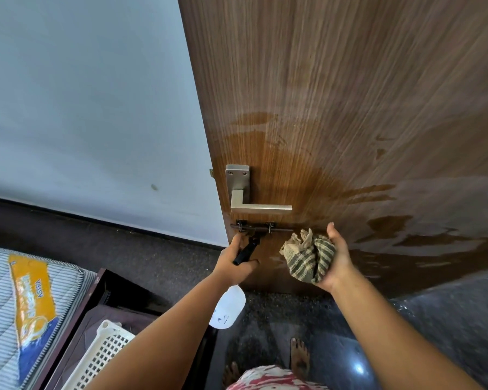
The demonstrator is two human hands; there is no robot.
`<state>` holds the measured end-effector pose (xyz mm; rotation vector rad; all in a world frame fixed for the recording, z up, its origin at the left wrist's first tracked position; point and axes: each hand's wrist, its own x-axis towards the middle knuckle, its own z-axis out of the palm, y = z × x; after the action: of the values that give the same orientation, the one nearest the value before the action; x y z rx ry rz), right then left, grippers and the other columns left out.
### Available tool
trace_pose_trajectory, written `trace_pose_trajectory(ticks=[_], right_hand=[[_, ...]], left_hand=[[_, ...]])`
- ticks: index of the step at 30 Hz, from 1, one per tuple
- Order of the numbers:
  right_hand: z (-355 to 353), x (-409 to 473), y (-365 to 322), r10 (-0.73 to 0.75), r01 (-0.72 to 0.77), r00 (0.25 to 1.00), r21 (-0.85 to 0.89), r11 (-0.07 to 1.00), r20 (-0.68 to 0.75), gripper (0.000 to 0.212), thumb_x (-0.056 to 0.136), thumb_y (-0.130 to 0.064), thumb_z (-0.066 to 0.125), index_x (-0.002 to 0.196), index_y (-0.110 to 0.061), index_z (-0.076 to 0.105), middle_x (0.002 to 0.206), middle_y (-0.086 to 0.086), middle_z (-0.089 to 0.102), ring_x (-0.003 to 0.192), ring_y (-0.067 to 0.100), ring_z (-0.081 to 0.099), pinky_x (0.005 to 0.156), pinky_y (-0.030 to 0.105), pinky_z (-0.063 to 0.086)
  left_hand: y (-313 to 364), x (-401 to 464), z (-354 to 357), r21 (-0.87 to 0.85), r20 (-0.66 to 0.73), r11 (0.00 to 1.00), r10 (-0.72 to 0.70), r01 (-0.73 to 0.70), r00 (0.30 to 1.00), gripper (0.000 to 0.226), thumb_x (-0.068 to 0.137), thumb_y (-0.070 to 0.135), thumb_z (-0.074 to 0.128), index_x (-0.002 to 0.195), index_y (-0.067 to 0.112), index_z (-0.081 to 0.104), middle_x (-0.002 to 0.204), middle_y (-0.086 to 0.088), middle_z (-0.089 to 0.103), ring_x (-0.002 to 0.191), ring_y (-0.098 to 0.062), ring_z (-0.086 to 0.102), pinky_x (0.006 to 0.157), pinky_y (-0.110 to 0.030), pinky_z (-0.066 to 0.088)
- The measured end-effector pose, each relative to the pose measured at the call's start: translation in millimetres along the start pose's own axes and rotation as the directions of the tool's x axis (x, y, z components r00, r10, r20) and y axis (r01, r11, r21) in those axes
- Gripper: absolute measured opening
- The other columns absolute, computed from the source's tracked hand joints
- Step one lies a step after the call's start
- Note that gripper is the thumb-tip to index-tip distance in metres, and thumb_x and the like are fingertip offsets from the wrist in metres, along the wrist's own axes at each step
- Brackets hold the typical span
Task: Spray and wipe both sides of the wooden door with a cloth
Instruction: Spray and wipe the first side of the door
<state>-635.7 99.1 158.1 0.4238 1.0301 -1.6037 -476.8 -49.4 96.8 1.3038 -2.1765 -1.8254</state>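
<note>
Cloth [307, 258], a striped, coarse-woven rag bunched into a ball, sits cupped in the right hand [334, 258], fingers curled round it, just off the door [350, 108] and below the lever handle [258, 206]. The wet sheen on the brown wood-grain veneer lies up and to the right of that hand, so I'd guess it wipes that way next. The left hand [237, 260], no farther from the door, grips the black trigger of a spray bottle [227, 308] whose pale plastic body hangs beneath, nozzle aimed at the thin slide bolt [261, 228].
</note>
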Motion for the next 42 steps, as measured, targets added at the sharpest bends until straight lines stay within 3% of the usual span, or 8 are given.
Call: trace_pose_trajectory(ticks=[7, 12, 15, 17, 19, 27, 38, 42], right_hand=[[3, -7, -4, 0.026, -0.026, 1.0, -0.102, 0.994, 0.0, 0.052, 0.092, -0.05, 0.048, 0.103, -0.002, 0.066, 0.097, 0.021, 0.07, 0.082, 0.033, 0.071, 0.078, 0.04, 0.058], [7, 5, -5, -0.33, 0.227, 0.929, -0.449, 0.864, -0.165, 0.045, 0.092, -0.052, 0.057, 0.117, -0.016, 0.065, 0.111, 0.014, 0.07, 0.101, 0.031, 0.065, 0.094, 0.048, 0.051], [16, 6, 6, -0.704, 0.417, 0.665, -0.906, 0.071, 0.251, 0.031, 0.095, -0.034, 0.061, 0.124, -0.024, 0.062, 0.121, -0.003, 0.056, 0.106, 0.014, 0.056, 0.093, 0.028, 0.045], [27, 11, 19, -0.664, 0.451, 0.438, -0.787, -0.421, 0.606, 0.03, 0.096, -0.021, 0.059, 0.125, -0.017, 0.062, 0.121, 0.001, 0.051, 0.101, 0.015, 0.055, 0.088, 0.022, 0.045], [31, 26, 33, -0.521, 0.387, 0.419, -0.665, -0.639, 0.744, 0.039, 0.094, -0.009, 0.054, 0.133, -0.015, 0.058, 0.126, 0.004, 0.054, 0.107, 0.02, 0.055, 0.088, 0.027, 0.051], [0, 33, 72, -0.288, 0.52, 0.632, -0.669, -0.532, 0.72, 0.056, 0.086, 0.005, 0.05, 0.139, -0.013, 0.053, 0.139, 0.002, 0.05, 0.131, 0.022, 0.036, 0.113, 0.035, 0.035], [0, 46, 57, -0.368, 0.452, 0.595, -0.676, -0.582, 0.714, 0.059, 0.087, 0.005, 0.049, 0.141, -0.02, 0.052, 0.137, -0.002, 0.048, 0.121, 0.021, 0.041, 0.101, 0.034, 0.046], [-41, 31, 103, -0.053, 0.537, 0.702, -0.577, -0.616, 0.71, 0.053, 0.094, 0.0, 0.039, 0.142, -0.02, 0.049, 0.138, 0.001, 0.044, 0.124, 0.025, 0.038, 0.102, 0.037, 0.043]], left_hand=[[-1, -1, 4, -0.245, 0.134, 0.958, -0.116, 0.147, 0.984, 0.077, 0.084, 0.007, 0.076, 0.138, 0.046, 0.038, 0.13, 0.007, 0.048, 0.111, -0.025, 0.057, 0.075, -0.03, 0.055], [-4, -15, -10, -0.331, 0.164, 0.941, -0.019, 0.073, 0.986, 0.061, 0.08, -0.001, 0.075, 0.134, 0.024, 0.059, 0.096, -0.011, 0.066, 0.077, -0.022, 0.062, 0.058, -0.028, 0.049], [-2, -25, -21, -0.386, 0.194, 0.919, -0.003, 0.079, 0.981, 0.055, 0.081, -0.007, 0.07, 0.127, 0.023, 0.064, 0.092, -0.015, 0.068, 0.076, -0.024, 0.063, 0.054, -0.027, 0.047], [-1, -30, -25, -0.402, 0.196, 0.913, 0.016, 0.066, 0.98, 0.052, 0.076, -0.002, 0.07, 0.122, 0.021, 0.065, 0.089, -0.014, 0.067, 0.077, -0.023, 0.062, 0.054, -0.028, 0.046], [-2, -33, -27, -0.4, 0.198, 0.915, 0.039, 0.045, 0.979, 0.06, 0.068, 0.004, 0.07, 0.125, 0.025, 0.064, 0.091, -0.01, 0.067, 0.079, -0.02, 0.062, 0.057, -0.026, 0.047], [11, -27, -21, -0.486, 0.171, 0.87, 0.004, 0.081, 0.985, 0.018, 0.078, -0.008, 0.06, 0.093, 0.001, 0.065, 0.073, -0.013, 0.063, 0.066, -0.02, 0.06, 0.053, -0.024, 0.043], [16, -21, -27, -0.355, 0.134, 0.932, -0.023, 0.07, 0.991, 0.03, 0.063, 0.011, 0.063, 0.091, 0.002, 0.065, 0.076, -0.013, 0.065, 0.071, -0.019, 0.062, 0.058, -0.025, 0.045], [18, -24, -24, -0.37, 0.141, 0.925, -0.034, 0.085, 0.989, 0.027, 0.065, 0.01, 0.062, 0.089, -0.001, 0.063, 0.073, -0.013, 0.063, 0.07, -0.019, 0.06, 0.056, -0.024, 0.044]])
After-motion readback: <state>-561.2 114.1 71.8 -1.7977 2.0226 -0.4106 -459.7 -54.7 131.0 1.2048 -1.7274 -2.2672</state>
